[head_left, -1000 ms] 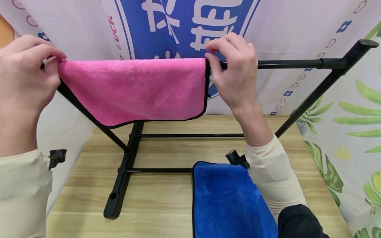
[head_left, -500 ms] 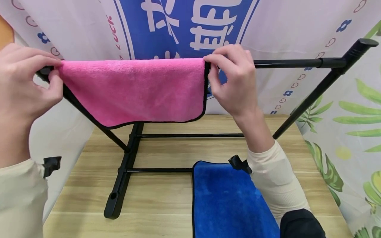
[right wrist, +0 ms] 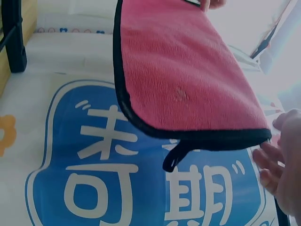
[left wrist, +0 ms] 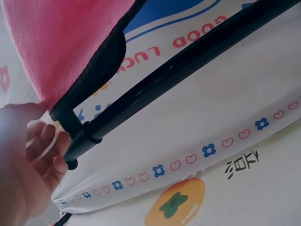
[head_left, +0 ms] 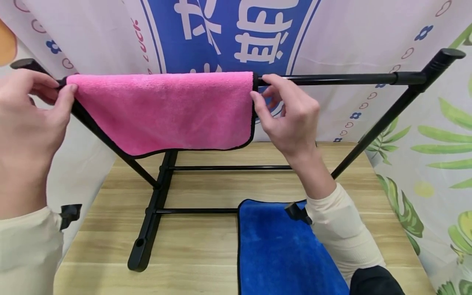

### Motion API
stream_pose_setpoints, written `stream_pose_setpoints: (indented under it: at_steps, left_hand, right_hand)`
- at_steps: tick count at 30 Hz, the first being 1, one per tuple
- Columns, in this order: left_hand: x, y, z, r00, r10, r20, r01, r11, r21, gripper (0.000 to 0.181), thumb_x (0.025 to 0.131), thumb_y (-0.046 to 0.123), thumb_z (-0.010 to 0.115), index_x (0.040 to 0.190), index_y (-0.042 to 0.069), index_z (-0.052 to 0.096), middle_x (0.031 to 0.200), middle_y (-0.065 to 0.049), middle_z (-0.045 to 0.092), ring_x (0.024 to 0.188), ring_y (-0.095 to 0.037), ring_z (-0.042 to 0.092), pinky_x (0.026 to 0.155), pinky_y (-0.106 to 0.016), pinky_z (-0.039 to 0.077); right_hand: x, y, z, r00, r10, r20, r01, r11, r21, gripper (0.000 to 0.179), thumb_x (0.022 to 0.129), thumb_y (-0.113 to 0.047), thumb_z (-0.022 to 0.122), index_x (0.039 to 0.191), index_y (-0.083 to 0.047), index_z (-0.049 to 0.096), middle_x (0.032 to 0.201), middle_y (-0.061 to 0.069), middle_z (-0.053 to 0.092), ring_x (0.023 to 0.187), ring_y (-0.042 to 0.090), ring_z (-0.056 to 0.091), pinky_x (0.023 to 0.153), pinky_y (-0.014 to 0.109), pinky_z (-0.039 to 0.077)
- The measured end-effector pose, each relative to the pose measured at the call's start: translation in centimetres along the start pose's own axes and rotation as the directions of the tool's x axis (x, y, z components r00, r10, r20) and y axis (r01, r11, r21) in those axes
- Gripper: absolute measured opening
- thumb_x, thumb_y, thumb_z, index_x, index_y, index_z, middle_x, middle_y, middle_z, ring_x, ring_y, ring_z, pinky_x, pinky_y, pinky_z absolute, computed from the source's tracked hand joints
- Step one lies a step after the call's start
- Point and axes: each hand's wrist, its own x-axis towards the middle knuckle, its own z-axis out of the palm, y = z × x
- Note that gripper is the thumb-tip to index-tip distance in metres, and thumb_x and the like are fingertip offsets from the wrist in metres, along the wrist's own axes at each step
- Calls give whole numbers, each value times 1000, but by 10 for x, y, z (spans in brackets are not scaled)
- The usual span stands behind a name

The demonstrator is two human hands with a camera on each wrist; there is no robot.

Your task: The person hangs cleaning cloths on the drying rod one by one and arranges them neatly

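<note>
A pink towel [head_left: 166, 110] with black trim hangs folded over the top bar of a black rack [head_left: 343, 79]. At the towel's left end, my left hand [head_left: 33, 106] has its thumb against the edge. In the left wrist view its fingers [left wrist: 44, 136] are loosely bent beside the bar's end joint. My right hand [head_left: 291, 114] is by the towel's right edge, thumb tip at the trim and index fingertip over the bar. The right wrist view shows a gap between its thumb and fingers. There, a black loop [right wrist: 175, 156] hangs from the trim.
A blue towel [head_left: 284, 246] with dark trim lies on the wooden table [head_left: 195, 250], partly under my right forearm. The rack's left foot [head_left: 141, 250] stands on the tabletop. Behind the rack hangs a printed white and blue curtain [head_left: 354, 37]; a leaf-patterned cloth [head_left: 439, 164] is at the right.
My left thumb has come up onto the towel's edge. The right hand's fingers have left the towel's top corner and spread over the bar. The towel's left end now reaches slightly further left.
</note>
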Motion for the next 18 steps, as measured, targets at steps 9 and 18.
stream_pose_setpoints:
  at_steps: [9, 18]
  left_hand:
    - [-5, 1, 1, 978, -207, 23, 208, 974, -85, 23, 95, 40, 68, 79, 48, 54, 68, 48, 47, 65, 24, 47, 68, -7, 34]
    - [-13, -3, 1, 977, -208, 54, 215, 959, -187, 22, 90, 19, 73, 92, 39, 64, 77, 40, 57, 73, 16, 58, 71, -9, 43]
  right_hand:
    - [-2, 1, 3, 991, 85, 101, -93, 992, 81, 36, 93, -12, 76, 121, 7, 64, 83, 15, 76, 65, 21, 73, 53, 26, 53]
    - [2, -1, 3, 983, 133, 124, -153, 974, 165, 32, 94, -8, 74, 120, 8, 66, 83, 17, 74, 63, 20, 69, 61, 16, 53]
